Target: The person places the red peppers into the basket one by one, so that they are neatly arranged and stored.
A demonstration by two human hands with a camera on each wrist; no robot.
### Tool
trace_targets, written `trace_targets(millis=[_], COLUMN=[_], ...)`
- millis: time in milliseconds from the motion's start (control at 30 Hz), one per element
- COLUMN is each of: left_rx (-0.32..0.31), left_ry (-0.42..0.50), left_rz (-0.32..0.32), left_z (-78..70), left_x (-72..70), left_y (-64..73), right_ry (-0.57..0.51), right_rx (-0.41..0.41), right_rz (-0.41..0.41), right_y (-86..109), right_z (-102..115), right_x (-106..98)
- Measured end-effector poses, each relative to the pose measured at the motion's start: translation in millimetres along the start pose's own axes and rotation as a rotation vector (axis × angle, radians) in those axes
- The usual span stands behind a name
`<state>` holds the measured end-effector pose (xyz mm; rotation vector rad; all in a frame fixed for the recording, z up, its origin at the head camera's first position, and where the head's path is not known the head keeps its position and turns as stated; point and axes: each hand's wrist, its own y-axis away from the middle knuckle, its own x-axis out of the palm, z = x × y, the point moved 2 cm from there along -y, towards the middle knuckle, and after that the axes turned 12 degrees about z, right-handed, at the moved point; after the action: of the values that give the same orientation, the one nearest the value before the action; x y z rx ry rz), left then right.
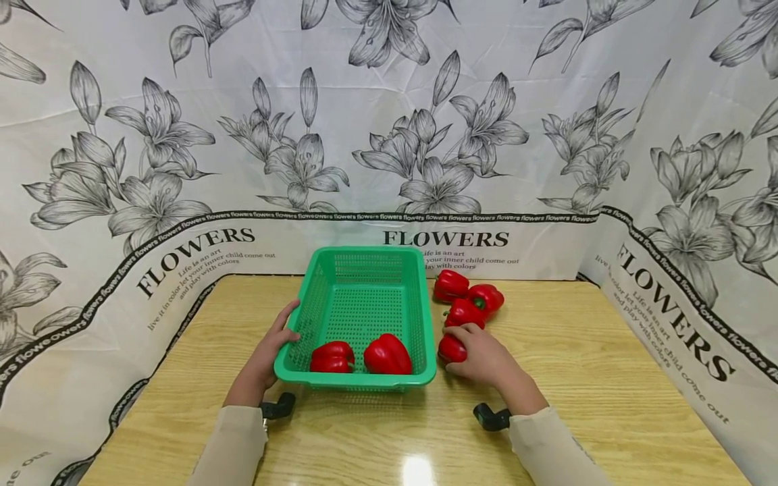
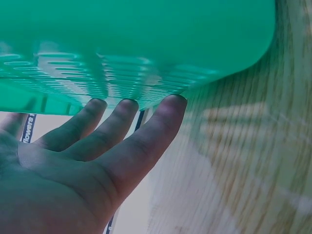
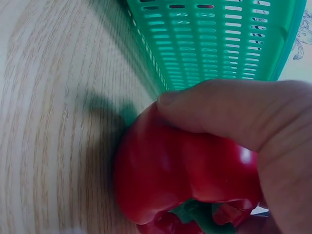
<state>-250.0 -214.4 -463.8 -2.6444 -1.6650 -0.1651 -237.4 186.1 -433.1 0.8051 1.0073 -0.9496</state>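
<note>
A green plastic basket (image 1: 428, 324) with slotted walls stands on the table, with two red bell peppers (image 1: 387, 354) lying at its near end. My left hand (image 1: 271, 347) holds the basket's left side, thumb over the rim. In the left wrist view, the fingertips (image 2: 170, 105) touch the outer wall from below. To the right of the basket, my right hand (image 1: 483, 354) grips a red bell pepper (image 3: 170, 170), thumb on one side and the green stem showing. Three more red bell peppers (image 1: 451, 286) lie clustered just beyond that hand.
The wooden table (image 1: 583, 378) reaches to a white curtain (image 1: 535, 246) with flower drawings at the back and both sides. Dark wrist-worn devices (image 1: 491, 417) sit at both wrists, close over the table.
</note>
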Motion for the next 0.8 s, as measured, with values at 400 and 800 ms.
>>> trace_targets(millis=[400, 800], left_rx=[-0.002, -0.005], left_ry=[-0.004, -0.009], left_rz=[-0.004, -0.004], left_z=[0.8, 0.7], left_x=[-0.2, -0.2], left_y=[-0.6, -0.6], right_ry=[-0.001, -0.015], right_rx=[0.004, -0.004], right_rz=[-0.028, -0.041], right_y=[-0.7, -0.5], right_z=[-3.4, -5.7], right_x=[2.8, 0.9])
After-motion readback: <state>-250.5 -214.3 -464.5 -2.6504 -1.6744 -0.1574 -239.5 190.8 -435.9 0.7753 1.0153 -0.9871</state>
